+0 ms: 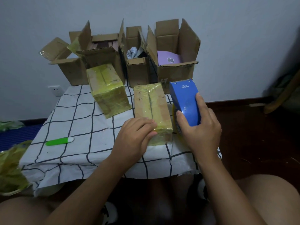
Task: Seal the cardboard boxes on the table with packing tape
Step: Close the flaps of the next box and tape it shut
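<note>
A closed cardboard box (152, 109) with yellowish tape along its top lies near the table's front right. My left hand (136, 135) rests on the box's near end, fingers bent over the taped edge. My right hand (201, 127) grips a blue tape dispenser (185, 101) just right of that box. A second box wrapped in tape (107, 90) lies further back, to the left. Several open boxes stand at the back along the wall, among them a large one (177, 70) holding a purple item and a narrow one (138, 69) holding crumpled cloth.
A checked white cloth (73, 111) covers the small table. A green and white utility knife (59, 141) lies on it at the front left. Yellow-green plastic bags (11, 169) sit on the floor at left. My knees are below the table's front edge.
</note>
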Available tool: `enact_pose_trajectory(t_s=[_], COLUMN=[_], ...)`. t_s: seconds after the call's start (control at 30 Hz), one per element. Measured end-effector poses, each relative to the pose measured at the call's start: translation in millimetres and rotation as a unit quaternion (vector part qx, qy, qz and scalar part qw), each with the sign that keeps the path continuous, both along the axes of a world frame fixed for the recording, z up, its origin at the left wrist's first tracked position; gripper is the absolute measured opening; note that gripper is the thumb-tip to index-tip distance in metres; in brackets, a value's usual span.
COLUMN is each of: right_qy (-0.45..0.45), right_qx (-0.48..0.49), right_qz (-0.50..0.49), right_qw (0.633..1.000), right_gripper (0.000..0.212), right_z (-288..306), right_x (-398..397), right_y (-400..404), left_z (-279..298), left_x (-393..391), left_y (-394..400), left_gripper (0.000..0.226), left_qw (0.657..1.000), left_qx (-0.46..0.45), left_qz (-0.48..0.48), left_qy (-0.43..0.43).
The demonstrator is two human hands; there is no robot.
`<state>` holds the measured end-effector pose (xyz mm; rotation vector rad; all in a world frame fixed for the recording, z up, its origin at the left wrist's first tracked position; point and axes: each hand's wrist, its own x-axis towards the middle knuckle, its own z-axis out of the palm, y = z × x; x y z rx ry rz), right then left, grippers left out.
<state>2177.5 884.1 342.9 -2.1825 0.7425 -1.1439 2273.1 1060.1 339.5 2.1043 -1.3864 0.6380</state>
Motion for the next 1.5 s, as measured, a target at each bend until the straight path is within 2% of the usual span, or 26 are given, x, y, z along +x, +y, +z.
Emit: enact_pose_trajectory(t_s=[0.23,0.37,0.5,0.6,0.73,1.07,1.13,1.27,1.33,1.4,1.5], right_qy=[-0.002,0.0,-0.001,-0.002,0.003,0.002,0.0,-0.001,0.001,0.002,0.004], right_qx=[0.001,0.007,0.003,0.003,0.004,0.009,0.009,0.013,0.011,0.011,0.011], right_qz=[-0.002,0.003,-0.004,-0.003,0.005,0.005,0.005,0.008,0.011,0.011,0.008], right_qw=[1.0,1.0,1.0,1.0,1.0,1.0,1.0,1.0,1.0,1.0,1.0], right_gripper=[0.076,0.076,0.075,0.075,0.076,0.077,0.077,0.077,0.077,0.077,0.078], right_z=[0.6,1.3,0.9,1.3,0.5,1.4,1.5,2.4,2.0,1.7,2.1], right_x=[0.0,-0.4,0.4,0.9,0.8,0.2,-0.2,-0.4,-0.9,-1.2,-1.8], right_y=[1.3,1.7,1.9,1.7,0.9,1.5,1.7,1.6,1.6,1.5,1.6], left_z=[2.9,6.9,10.4,6.9,1.3,-2.0,-1.9,-2.6,-4.3,-4.6,-2.1], left_x=[6.2,3.1,3.4,9.6,16.6,13.7,11.5,1.6,0.9,5.1,11.8], left_y=[4.6,12.6,17.7,16.2,17.0,23.4,25.1,29.2,29.6,25.3,23.5], left_gripper=[0.025,0.038,0.038,0.036,0.037,0.037,0.041,0.04,0.033,0.028,0.026], left_qw=[0.999,0.997,0.997,0.999,1.0,0.998,0.998,0.982,0.981,0.987,0.989], left_qx=[0.049,0.074,0.038,0.004,0.017,0.057,0.062,-0.026,-0.052,-0.063,-0.052], left_qz=[-0.01,0.01,0.033,0.024,0.019,0.017,0.013,0.003,0.004,0.007,-0.012], left_qy=[0.0,0.034,0.063,0.039,-0.012,-0.015,0.009,0.186,0.186,0.151,0.135])
